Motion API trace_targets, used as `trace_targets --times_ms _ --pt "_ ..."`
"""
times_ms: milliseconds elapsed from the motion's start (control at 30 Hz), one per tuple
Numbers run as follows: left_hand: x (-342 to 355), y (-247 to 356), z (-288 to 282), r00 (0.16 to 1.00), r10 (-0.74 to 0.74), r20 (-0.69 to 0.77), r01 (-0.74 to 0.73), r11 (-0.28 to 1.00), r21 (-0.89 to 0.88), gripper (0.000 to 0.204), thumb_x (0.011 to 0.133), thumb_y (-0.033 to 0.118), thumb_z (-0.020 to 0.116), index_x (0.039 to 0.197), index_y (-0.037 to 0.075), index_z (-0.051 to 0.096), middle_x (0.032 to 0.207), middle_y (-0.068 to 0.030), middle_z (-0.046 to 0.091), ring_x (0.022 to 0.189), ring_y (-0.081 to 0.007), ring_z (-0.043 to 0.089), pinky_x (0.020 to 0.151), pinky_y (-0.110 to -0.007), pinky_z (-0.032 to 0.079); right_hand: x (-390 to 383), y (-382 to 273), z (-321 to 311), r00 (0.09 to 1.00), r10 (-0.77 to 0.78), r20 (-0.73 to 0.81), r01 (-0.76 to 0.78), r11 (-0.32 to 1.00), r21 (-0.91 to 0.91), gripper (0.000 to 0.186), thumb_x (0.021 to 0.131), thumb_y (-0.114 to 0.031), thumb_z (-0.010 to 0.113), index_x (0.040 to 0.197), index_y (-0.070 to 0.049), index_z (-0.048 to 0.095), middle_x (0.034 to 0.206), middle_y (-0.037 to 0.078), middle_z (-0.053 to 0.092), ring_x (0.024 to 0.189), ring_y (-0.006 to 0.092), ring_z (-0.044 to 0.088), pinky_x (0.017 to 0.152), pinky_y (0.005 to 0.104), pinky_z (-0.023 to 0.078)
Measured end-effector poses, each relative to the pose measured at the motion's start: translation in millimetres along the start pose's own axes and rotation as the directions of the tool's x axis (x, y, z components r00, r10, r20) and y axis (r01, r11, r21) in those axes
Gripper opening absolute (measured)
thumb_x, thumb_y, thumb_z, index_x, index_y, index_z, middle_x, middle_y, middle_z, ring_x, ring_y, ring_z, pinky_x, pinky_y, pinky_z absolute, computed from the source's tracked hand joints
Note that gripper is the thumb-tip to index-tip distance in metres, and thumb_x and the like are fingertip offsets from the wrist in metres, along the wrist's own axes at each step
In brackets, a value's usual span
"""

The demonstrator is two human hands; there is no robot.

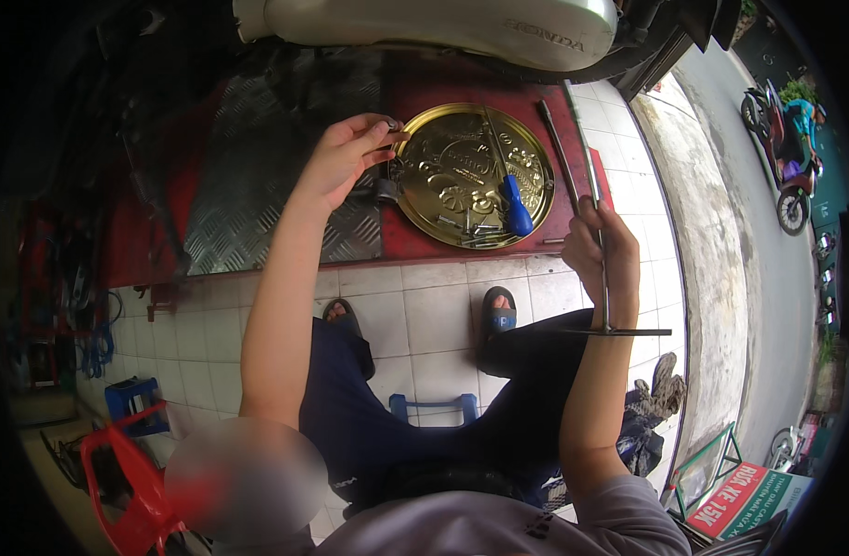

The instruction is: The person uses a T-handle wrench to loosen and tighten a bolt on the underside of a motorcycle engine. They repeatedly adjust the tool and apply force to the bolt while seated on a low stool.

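Note:
My right hand (599, 243) is wrapped around the shaft of a long T-handle wrench (606, 289). Its black crossbar lies toward me over my wrist, and the shaft points away. At the left rim of a round gold tray (413, 208), the fingers of my left hand (346, 157) pinch a small dark metal part (391, 124), too small to name exactly. A screwdriver with a blue handle (515, 206) lies across the tray. Several bolts (469, 225) are gathered at its near edge. Right of the tray, a long metal rod (556, 139) rests on the red bench.
A motorbike with a cream cover (434, 28) stands beyond the tray. The red bench (415, 83) adjoins a metal tread plate (290, 157). A blue stool (434, 405) is beneath me; a red chair (119, 482) stands lower left. At right run a kerb and road with a motorbike rider (800, 125).

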State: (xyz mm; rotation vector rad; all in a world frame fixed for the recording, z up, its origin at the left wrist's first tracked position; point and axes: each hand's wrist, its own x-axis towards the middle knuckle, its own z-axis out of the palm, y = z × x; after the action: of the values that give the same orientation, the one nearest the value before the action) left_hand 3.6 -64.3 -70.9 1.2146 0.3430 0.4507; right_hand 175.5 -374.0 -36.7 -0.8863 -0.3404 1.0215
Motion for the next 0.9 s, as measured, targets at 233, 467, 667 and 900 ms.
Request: trace_targets --times_ms 233,467,667,900 --pt "46 -9 48 0.948 0.319 0.023 -0.267 0.829 -0.491 0.016 0.095 0.018 0.057 0.095 0.004 0.063 0.112 -0.0101 0.062 0.127 -0.0332 0.047 0.112 -0.046 0.035 14 5 -9 0.991 -0.109 -0.079 0.125 0.963 0.239 0.027 0.101 -0.032 0.041 0.083 -0.013 0.049 0.058 -0.005 0.032 0.047 0.0046 0.022 0.044 0.0231 0.018" --pt "61 -4 63 0.928 0.365 -0.073 -0.346 0.773 -0.531 0.016 0.097 0.015 0.054 0.098 0.0 0.06 0.108 -0.0107 0.061 0.122 -0.0346 0.051 0.112 -0.048 0.035 15 23 3 0.979 0.199 -0.051 -0.192 0.974 0.122 0.029 0.103 -0.031 0.037 0.08 -0.014 0.044 0.059 -0.007 0.029 0.046 0.0026 0.022 0.039 0.0198 0.016" --pt "60 4 62 0.92 0.387 -0.051 -0.36 0.789 -0.498 0.02 0.098 0.016 0.051 0.103 -0.001 0.059 0.112 -0.0136 0.06 0.123 -0.0387 0.049 0.112 -0.051 0.034 16 25 4 0.971 0.235 -0.044 -0.232 0.97 0.07 0.029 0.102 -0.031 0.039 0.078 -0.015 0.043 0.059 -0.007 0.03 0.045 0.0023 0.02 0.039 0.0197 0.016" --pt "57 4 55 0.932 0.362 -0.014 -0.324 0.815 -0.481 0.019 0.096 0.016 0.055 0.104 -0.001 0.059 0.113 -0.0129 0.06 0.125 -0.0392 0.048 0.111 -0.051 0.036 13 31 15 0.922 0.369 0.114 -0.371 0.929 -0.006 0.028 0.1 -0.031 0.042 0.078 -0.013 0.044 0.058 -0.007 0.031 0.045 0.0028 0.021 0.04 0.0215 0.014"
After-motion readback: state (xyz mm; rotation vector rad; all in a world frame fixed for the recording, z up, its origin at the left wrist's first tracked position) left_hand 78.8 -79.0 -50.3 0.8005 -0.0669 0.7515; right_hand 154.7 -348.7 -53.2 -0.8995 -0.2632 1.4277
